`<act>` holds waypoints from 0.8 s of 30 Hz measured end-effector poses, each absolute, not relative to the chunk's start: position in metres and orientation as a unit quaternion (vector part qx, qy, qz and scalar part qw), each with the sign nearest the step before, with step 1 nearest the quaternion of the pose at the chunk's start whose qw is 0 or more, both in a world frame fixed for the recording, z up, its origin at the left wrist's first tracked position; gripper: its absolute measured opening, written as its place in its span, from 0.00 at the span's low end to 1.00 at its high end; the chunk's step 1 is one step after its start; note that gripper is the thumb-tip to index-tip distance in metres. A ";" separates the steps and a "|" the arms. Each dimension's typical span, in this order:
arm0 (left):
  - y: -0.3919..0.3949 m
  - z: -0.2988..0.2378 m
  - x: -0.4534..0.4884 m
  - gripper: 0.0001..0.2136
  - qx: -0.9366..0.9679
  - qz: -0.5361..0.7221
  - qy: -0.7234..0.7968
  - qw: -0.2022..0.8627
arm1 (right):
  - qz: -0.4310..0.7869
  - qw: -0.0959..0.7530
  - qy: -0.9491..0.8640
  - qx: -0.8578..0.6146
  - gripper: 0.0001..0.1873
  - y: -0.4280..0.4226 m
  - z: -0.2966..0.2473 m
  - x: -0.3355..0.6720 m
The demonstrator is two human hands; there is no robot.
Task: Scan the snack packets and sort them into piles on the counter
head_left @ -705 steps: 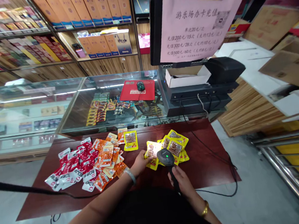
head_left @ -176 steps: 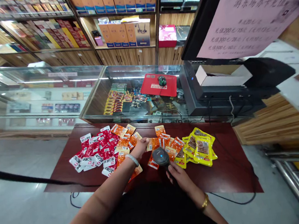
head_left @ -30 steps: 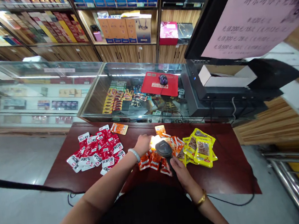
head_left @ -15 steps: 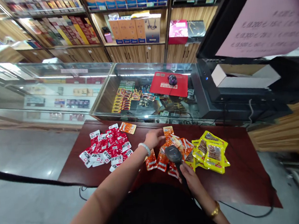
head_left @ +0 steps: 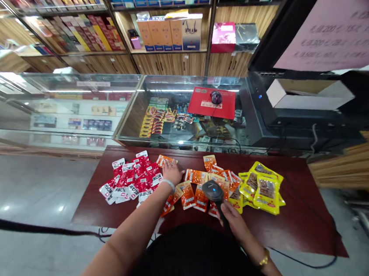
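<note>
My left hand [head_left: 171, 172] reaches across the dark red table [head_left: 295, 218], fingers pressed together on a lone orange snack packet [head_left: 164, 159] beside the pile of red packets [head_left: 130, 183]. My right hand [head_left: 233, 217] grips the handle of a black barcode scanner [head_left: 212, 191]. The scanner's head shows a blue light and hangs over a spread of several orange packets [head_left: 193, 189]. A stack of yellow packets [head_left: 262, 185] lies to the right of them.
A glass display counter [head_left: 153, 88] stands behind the table with a red mat [head_left: 205, 103] and a mouse [head_left: 215, 96] on it. A till with a monitor and pink notice [head_left: 331, 30] is at the right. Cables [head_left: 303, 264] trail off the table. Shelves of boxes [head_left: 160, 30] line the back.
My left hand has left the middle orange packets and moved left to the lone orange packet by the red pile. More orange packets now lie spread out. The scanner has stayed put.
</note>
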State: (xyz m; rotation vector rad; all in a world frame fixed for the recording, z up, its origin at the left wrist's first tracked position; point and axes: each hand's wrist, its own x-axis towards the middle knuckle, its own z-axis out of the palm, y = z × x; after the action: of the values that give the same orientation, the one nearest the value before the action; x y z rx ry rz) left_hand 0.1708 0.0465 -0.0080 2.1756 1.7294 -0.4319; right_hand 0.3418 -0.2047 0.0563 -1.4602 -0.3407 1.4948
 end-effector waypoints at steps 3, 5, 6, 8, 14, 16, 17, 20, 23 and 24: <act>0.036 0.002 0.178 0.32 0.782 -0.137 0.588 0.156 | 0.616 0.490 -0.141 -0.600 0.26 -0.204 0.054 0.342; 0.041 0.008 0.174 0.26 0.789 -0.113 0.588 0.136 | 0.612 0.492 -0.149 -0.601 0.26 -0.204 0.055 0.342; 0.047 0.010 0.171 0.24 0.788 -0.105 0.593 0.126 | 0.610 0.493 -0.154 -0.601 0.26 -0.205 0.055 0.342; 0.060 0.012 0.162 0.21 0.784 -0.108 0.601 0.108 | 0.607 0.495 -0.160 -0.601 0.26 -0.206 0.057 0.342; 0.073 0.009 0.142 0.19 0.797 -0.140 0.580 0.093 | 0.614 0.489 -0.152 -0.600 0.26 -0.211 0.058 0.341; 0.068 0.009 0.141 0.19 0.799 -0.125 0.578 0.112 | 0.613 0.488 -0.148 -0.604 0.26 -0.212 0.057 0.341; 0.064 0.009 0.142 0.19 0.794 -0.119 0.582 0.132 | 0.612 0.487 -0.148 -0.606 0.26 -0.212 0.057 0.341; 0.050 0.010 0.152 0.17 0.762 -0.094 0.600 0.226 | 0.609 0.491 -0.150 -0.604 0.27 -0.210 0.057 0.342; 0.031 0.009 0.169 0.12 0.760 -0.046 0.572 0.306 | 0.617 0.500 -0.161 -0.586 0.27 -0.204 0.059 0.343; 0.024 0.009 0.175 0.11 0.766 -0.034 0.554 0.323 | 0.616 0.502 -0.168 -0.583 0.26 -0.201 0.060 0.344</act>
State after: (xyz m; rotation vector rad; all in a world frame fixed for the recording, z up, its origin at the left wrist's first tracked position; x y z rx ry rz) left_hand 0.1754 0.0241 0.0092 2.0107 1.4550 -0.0904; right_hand 0.3438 -0.2014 0.0596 -1.4080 -0.4063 1.4895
